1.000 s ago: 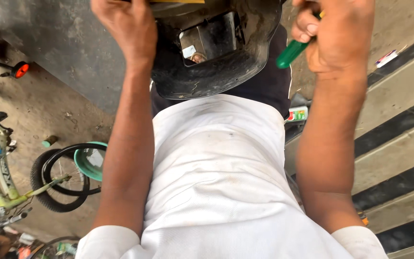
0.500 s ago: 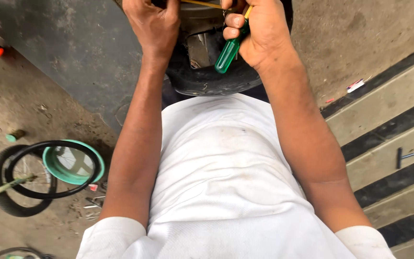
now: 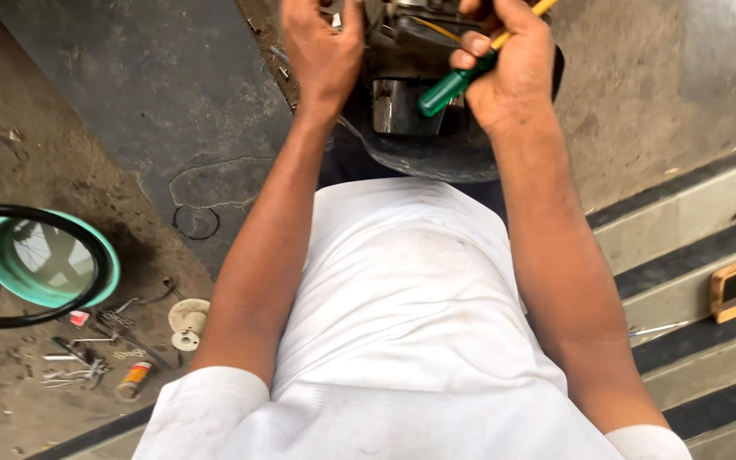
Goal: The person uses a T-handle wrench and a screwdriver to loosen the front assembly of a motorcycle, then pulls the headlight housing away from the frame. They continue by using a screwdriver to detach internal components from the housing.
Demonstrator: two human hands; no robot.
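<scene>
Small orange-white tube (image 3: 133, 380) lying on ground, lower left.

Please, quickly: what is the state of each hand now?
Left hand: fingers curled on the dark machine part; a grip cannot be told.
Right hand: closed, holding a green-handled screwdriver.

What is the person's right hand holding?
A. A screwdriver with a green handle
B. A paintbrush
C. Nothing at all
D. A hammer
A: the right hand is closed around a screwdriver whose green handle sticks out below the fingers, held at the dark part that the left hand also touches.
</scene>
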